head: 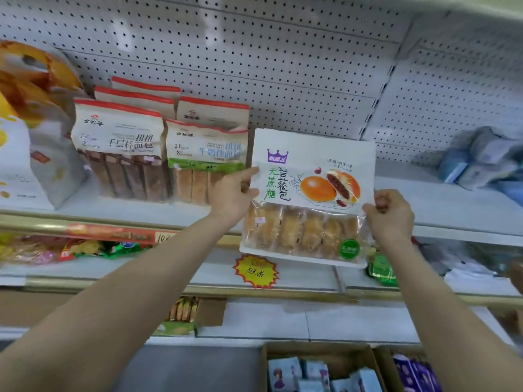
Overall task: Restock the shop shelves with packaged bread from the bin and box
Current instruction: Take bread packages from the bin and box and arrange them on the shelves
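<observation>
Left hand (235, 193) and right hand (392, 213) pinched the side edges of the bread pack (311, 176), held mid-frame in front of the shelf (424, 205); it probably needed standing level beside the stick-bread bags (203, 154), label out.

One wide-angle head camera faces the shelf (452, 206) at mid-frame from close range, tilted down enough to catch the box (317, 348) at bottom right.

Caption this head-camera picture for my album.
Left hand and right hand hold a bread pack before the shelf, beside brown bags.
</observation>
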Demonstrator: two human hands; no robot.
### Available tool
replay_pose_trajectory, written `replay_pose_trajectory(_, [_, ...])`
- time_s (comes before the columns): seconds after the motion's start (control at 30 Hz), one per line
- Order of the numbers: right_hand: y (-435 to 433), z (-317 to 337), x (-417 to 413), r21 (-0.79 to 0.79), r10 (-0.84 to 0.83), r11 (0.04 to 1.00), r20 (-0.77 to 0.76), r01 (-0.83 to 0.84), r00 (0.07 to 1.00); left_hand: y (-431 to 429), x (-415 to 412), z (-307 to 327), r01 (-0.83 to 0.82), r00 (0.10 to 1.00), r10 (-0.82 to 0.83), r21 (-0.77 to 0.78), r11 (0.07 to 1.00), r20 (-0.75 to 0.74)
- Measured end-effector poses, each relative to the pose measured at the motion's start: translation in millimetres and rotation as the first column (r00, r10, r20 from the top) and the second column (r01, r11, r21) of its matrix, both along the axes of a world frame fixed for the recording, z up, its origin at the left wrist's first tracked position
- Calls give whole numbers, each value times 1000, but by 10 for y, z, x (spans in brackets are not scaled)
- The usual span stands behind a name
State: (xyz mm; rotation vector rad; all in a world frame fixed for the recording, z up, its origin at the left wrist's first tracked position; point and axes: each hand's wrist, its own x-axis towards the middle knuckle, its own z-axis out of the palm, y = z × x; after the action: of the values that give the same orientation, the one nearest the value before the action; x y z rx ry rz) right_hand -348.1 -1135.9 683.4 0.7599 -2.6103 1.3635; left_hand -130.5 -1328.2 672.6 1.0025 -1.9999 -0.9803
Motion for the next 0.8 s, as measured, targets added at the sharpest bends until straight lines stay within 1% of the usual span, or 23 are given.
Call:
replay_pose_trajectory(0.17, [6, -232, -341, 6, 18, 1000, -43, -18, 999, 58, -366, -213, -12, 998, 9, -46, 999, -62])
replay_pose_trajectory(0.4, [-80, -487, -491, -37, 29, 999, -74, -32, 997, 51, -584, -344, -71, 994, 56, -168, 983, -92])
replay_pose_trajectory(0.5, [-82, -545, -501, -27, 37, 999, -83, -40, 996, 48, -595, -411, -79, 995, 65, -184, 980, -79])
replay_pose_trajectory(0.7, [-79, -371, -449, -104, 14, 994, -102, -24, 995, 62, -525, -328, -87, 985, 61, -169, 982, -159])
replay_pose_trajectory(0.8, [-130, -287, -431, -118, -1, 993, -124, -14, 992, 53, -495, -244, -112, 983, 82, -188, 976, -162])
